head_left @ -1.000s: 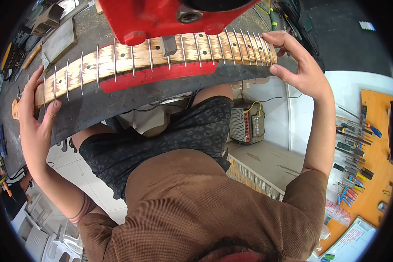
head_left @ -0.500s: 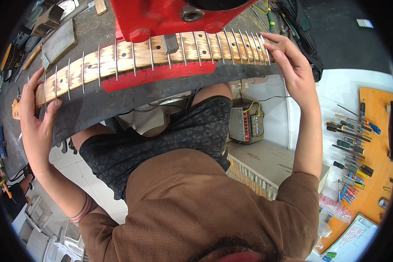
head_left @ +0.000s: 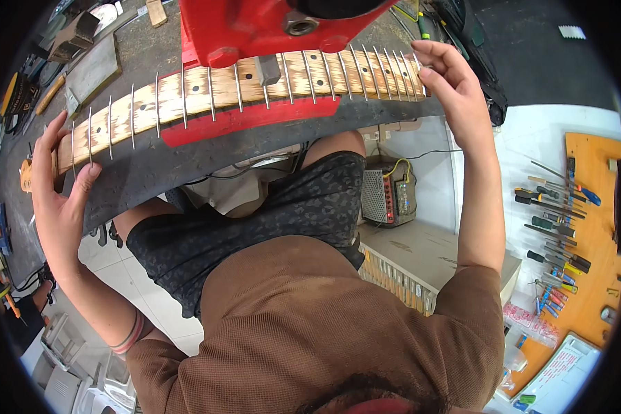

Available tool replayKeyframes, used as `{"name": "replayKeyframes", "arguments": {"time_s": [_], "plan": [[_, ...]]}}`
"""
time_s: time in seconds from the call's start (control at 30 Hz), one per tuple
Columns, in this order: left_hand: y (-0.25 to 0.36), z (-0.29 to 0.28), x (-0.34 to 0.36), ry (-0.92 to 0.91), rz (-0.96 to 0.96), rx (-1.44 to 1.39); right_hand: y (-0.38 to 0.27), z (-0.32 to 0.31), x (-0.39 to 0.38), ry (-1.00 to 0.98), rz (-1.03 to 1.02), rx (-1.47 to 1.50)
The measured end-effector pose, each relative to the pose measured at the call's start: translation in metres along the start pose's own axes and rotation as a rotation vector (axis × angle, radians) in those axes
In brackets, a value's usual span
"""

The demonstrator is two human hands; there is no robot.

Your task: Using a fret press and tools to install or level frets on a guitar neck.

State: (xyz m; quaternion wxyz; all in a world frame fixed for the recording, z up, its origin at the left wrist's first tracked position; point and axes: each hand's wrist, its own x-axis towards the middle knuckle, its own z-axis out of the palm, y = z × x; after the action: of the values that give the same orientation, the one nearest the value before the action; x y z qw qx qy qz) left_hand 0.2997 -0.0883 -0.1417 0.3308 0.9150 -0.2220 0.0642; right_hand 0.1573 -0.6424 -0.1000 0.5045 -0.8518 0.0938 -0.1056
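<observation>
A pale, streaky guitar neck [head_left: 221, 86] with black dot inlays lies across under a red press [head_left: 255, 31]. Long fret wires sit crosswise in it, their ends sticking out past the edges. The press's small grey metal block [head_left: 268, 70] stands over the fretboard near the middle. My left hand [head_left: 56, 200] wraps the headstock end, fingers on the far side and thumb on the near edge. At the other end, the thumb and curled fingers of my right hand [head_left: 457, 90] close round the neck by the last frets; the fingertips are partly hidden. Beneath the neck shows a red support [head_left: 248, 121].
The dark workbench [head_left: 179, 165] carries a flat grey metal plate [head_left: 93, 69] and a wooden-handled tool [head_left: 50, 94] at the far left. Green-handled tools [head_left: 424, 26] lie behind the press. An orange tool board [head_left: 579, 165] with files and screwdrivers is at the right. Below stands a small amplifier-like box [head_left: 388, 193].
My right hand has shifted slightly up and left, its thumb now at the last fret. My left thumb has moved slightly. The neck has tilted or slid very little under the press.
</observation>
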Motion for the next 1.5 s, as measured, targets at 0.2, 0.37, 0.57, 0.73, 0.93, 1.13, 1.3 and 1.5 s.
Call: {"name": "replayKeyframes", "arguments": {"time_s": [0.2,0.37,0.57,0.73,0.93,1.13,1.3,1.5], "plan": [[0.005,-0.002,-0.001,0.013,0.084,0.021,0.013,-0.012,0.020,-0.015,0.033,0.045],[0.027,-0.010,-0.006,0.217,0.472,0.209,0.020,-0.040,0.019,0.156,0.025,0.266],[0.161,0.088,-0.047,0.010,0.631,-0.609,-0.034,-0.034,-0.032,0.033,-0.088,0.366],[0.268,0.175,-0.027,-0.653,-0.137,-1.554,-0.061,-0.005,-0.071,-0.130,0.036,0.447],[0.294,0.212,-0.006,-0.944,-0.172,-1.839,-0.050,-0.017,-0.090,-0.091,0.090,0.286],[0.307,0.217,-0.006,-0.953,-0.284,-1.977,-0.047,-0.032,-0.103,-0.122,-0.275,-0.133],[0.308,0.219,-0.005,-0.982,-0.335,-1.967,-0.046,-0.035,-0.095,-0.147,-0.375,-0.330],[0.306,0.214,-0.004,-0.994,-0.325,-1.958,-0.046,-0.040,-0.079,-0.180,-0.486,-0.431]]}}
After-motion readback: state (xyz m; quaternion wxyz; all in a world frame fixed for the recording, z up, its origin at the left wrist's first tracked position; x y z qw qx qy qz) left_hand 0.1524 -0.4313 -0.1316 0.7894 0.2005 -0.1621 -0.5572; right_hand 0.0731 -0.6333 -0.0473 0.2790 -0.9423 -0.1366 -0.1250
